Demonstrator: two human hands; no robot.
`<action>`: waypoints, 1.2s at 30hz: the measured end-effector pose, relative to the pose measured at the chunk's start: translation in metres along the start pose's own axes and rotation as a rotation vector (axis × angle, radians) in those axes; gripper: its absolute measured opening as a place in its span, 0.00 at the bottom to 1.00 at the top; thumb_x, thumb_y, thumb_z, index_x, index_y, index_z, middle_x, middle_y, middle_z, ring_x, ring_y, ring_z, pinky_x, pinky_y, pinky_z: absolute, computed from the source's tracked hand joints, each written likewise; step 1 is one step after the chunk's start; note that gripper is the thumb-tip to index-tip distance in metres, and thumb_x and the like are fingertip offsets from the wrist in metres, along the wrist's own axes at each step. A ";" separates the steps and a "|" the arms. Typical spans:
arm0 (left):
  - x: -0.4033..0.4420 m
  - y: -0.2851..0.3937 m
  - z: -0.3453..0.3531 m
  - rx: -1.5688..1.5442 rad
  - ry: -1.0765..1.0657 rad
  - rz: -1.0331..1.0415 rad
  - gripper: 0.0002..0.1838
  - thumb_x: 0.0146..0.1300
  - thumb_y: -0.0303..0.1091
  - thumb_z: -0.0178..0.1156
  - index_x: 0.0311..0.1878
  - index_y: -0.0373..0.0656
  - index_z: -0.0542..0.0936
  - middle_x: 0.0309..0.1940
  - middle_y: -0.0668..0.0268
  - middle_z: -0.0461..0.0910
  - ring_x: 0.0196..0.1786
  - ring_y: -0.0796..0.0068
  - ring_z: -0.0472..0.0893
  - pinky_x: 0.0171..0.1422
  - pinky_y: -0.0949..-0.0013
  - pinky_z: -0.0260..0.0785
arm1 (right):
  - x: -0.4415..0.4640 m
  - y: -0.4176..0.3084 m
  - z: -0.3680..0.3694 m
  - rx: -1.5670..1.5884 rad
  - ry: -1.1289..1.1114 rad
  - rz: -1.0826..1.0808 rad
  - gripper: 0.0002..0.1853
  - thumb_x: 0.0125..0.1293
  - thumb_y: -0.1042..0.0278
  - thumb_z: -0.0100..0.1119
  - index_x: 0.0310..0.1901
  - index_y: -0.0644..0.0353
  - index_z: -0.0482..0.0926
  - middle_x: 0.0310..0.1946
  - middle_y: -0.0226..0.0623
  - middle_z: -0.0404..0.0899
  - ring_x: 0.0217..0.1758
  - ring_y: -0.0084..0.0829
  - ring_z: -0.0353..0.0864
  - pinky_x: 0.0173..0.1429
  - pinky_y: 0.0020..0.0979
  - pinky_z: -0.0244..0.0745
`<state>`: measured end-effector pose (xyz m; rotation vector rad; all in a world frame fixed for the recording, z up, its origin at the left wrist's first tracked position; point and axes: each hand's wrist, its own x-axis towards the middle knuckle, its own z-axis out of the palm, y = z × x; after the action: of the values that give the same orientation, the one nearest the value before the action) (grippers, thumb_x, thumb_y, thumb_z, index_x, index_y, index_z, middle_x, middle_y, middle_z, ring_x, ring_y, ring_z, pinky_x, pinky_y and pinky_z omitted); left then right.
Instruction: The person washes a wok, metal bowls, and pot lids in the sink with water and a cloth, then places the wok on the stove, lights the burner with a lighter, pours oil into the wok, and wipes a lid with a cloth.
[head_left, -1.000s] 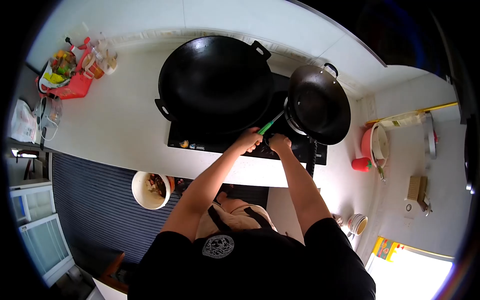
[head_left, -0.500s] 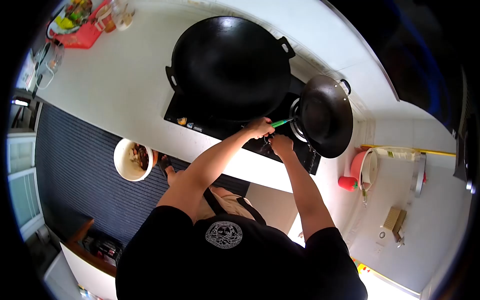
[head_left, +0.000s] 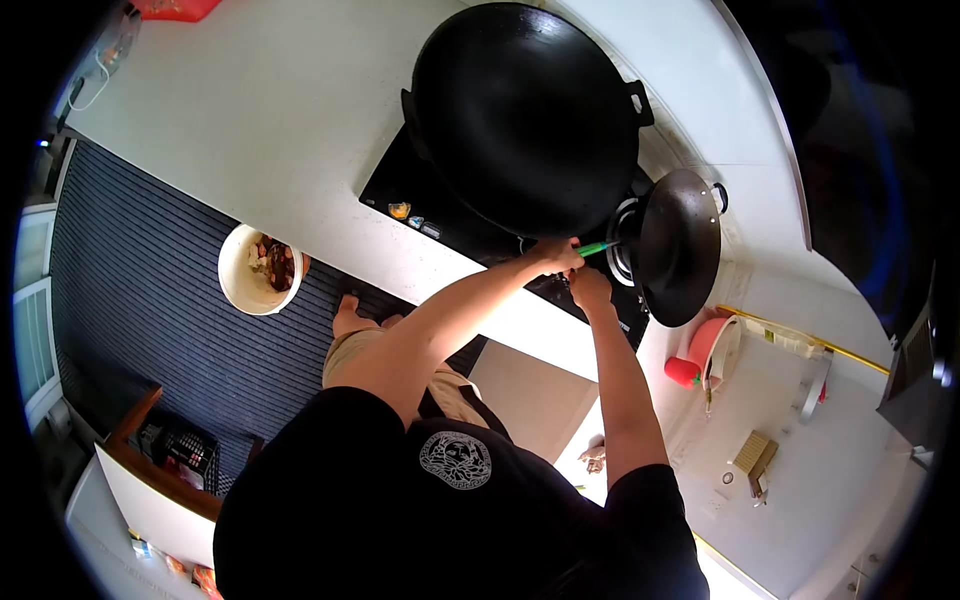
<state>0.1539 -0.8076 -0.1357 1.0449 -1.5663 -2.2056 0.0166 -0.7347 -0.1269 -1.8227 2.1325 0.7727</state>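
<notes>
My left hand [head_left: 556, 256] is wrapped round the green handle of a lighter-like tool [head_left: 592, 249], whose thin tip points right to the burner [head_left: 622, 245]. Just below it, my right hand [head_left: 591, 288] is closed at the stove's front edge, near the knobs; what it grips is hidden. A small dark wok [head_left: 680, 250] leans tilted at the right of that burner. The large black wok [head_left: 525, 115] covers the left part of the black gas stove [head_left: 440, 196].
A white bucket [head_left: 238, 272] with scraps stands on the dark striped floor [head_left: 150, 260]. At the right are a red pepper-shaped object [head_left: 682, 372], a pink basin [head_left: 703, 342] and a wall-mounted beige holder [head_left: 755, 453]. A red basket [head_left: 178, 8] sits at the top left.
The view has turned and shifted, so the woks now appear farther right and the bucket farther left. Both hands remain close together at the front of the right burner, with the green tool still held.
</notes>
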 end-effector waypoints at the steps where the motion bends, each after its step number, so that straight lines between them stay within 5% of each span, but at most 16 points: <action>1: -0.001 -0.001 -0.001 -0.001 -0.005 0.002 0.12 0.46 0.36 0.58 0.35 0.43 0.75 0.15 0.69 0.73 0.11 0.81 0.67 0.12 0.75 0.56 | 0.000 -0.002 -0.002 -0.002 -0.016 0.012 0.19 0.65 0.53 0.42 0.33 0.60 0.76 0.30 0.45 0.79 0.36 0.45 0.79 0.39 0.43 0.74; 6: 0.011 -0.018 -0.002 -0.002 -0.100 -0.022 0.05 0.47 0.31 0.54 0.29 0.45 0.74 0.12 0.71 0.70 0.10 0.82 0.63 0.10 0.75 0.49 | 0.000 -0.002 0.005 -0.019 -0.009 0.044 0.19 0.66 0.54 0.42 0.32 0.60 0.77 0.29 0.44 0.80 0.35 0.44 0.79 0.38 0.43 0.74; 7: 0.017 -0.024 0.001 -0.072 -0.104 -0.018 0.09 0.40 0.34 0.56 0.11 0.44 0.72 0.08 0.67 0.70 0.11 0.76 0.67 0.14 0.70 0.55 | 0.000 -0.002 0.005 -0.039 -0.013 0.039 0.19 0.65 0.55 0.42 0.31 0.60 0.77 0.29 0.45 0.80 0.35 0.44 0.79 0.38 0.43 0.74; 14: 0.024 -0.020 0.009 0.088 -0.080 0.090 0.12 0.46 0.36 0.51 0.13 0.43 0.74 0.11 0.65 0.72 0.15 0.72 0.70 0.21 0.65 0.61 | 0.000 -0.003 -0.003 -0.109 -0.064 0.014 0.16 0.62 0.58 0.47 0.28 0.62 0.77 0.28 0.46 0.79 0.34 0.45 0.79 0.38 0.42 0.74; 20: 0.019 -0.026 0.002 0.113 -0.195 0.062 0.11 0.46 0.35 0.51 0.13 0.43 0.75 0.11 0.63 0.73 0.17 0.70 0.72 0.23 0.65 0.62 | 0.000 -0.001 -0.001 -0.104 -0.058 0.010 0.17 0.64 0.54 0.45 0.38 0.60 0.74 0.31 0.45 0.79 0.35 0.43 0.80 0.38 0.40 0.75; 22: -0.013 -0.016 -0.008 0.199 -0.022 0.160 0.08 0.46 0.34 0.53 0.26 0.41 0.78 0.18 0.61 0.77 0.18 0.69 0.75 0.25 0.64 0.66 | -0.004 -0.001 -0.004 -0.074 -0.057 0.010 0.17 0.64 0.53 0.45 0.38 0.60 0.73 0.32 0.45 0.79 0.36 0.44 0.80 0.39 0.41 0.75; 26: -0.082 -0.055 -0.049 0.406 0.312 0.492 0.23 0.48 0.33 0.58 0.50 0.42 0.71 0.28 0.59 0.79 0.22 0.70 0.78 0.27 0.65 0.70 | 0.002 0.004 0.005 -0.019 -0.033 -0.033 0.20 0.62 0.49 0.47 0.40 0.59 0.72 0.32 0.46 0.79 0.38 0.45 0.79 0.41 0.42 0.74; 28: -0.147 -0.047 -0.093 0.390 0.161 0.169 0.23 0.49 0.31 0.58 0.51 0.41 0.71 0.28 0.56 0.78 0.30 0.65 0.79 0.34 0.65 0.72 | 0.003 0.006 0.011 -0.051 -0.015 -0.030 0.18 0.63 0.51 0.46 0.37 0.59 0.73 0.31 0.48 0.78 0.37 0.46 0.78 0.38 0.44 0.73; 32: -0.242 -0.095 -0.156 0.588 0.607 0.419 0.23 0.51 0.29 0.57 0.54 0.43 0.70 0.32 0.58 0.77 0.27 0.65 0.78 0.30 0.67 0.71 | 0.003 0.009 0.008 -0.035 0.000 -0.024 0.18 0.62 0.51 0.49 0.37 0.60 0.73 0.31 0.47 0.78 0.37 0.45 0.79 0.39 0.42 0.73; 36: -0.310 -0.104 -0.221 0.905 0.776 0.283 0.23 0.50 0.29 0.57 0.53 0.43 0.71 0.31 0.59 0.75 0.30 0.61 0.76 0.32 0.64 0.70 | 0.007 0.012 0.011 -0.034 0.032 -0.041 0.17 0.61 0.51 0.51 0.37 0.60 0.73 0.30 0.46 0.79 0.36 0.45 0.79 0.39 0.42 0.73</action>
<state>0.5448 -0.7508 -0.1392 1.4967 -2.0856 -0.6660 0.0019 -0.7333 -0.1364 -1.9023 2.1067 0.7799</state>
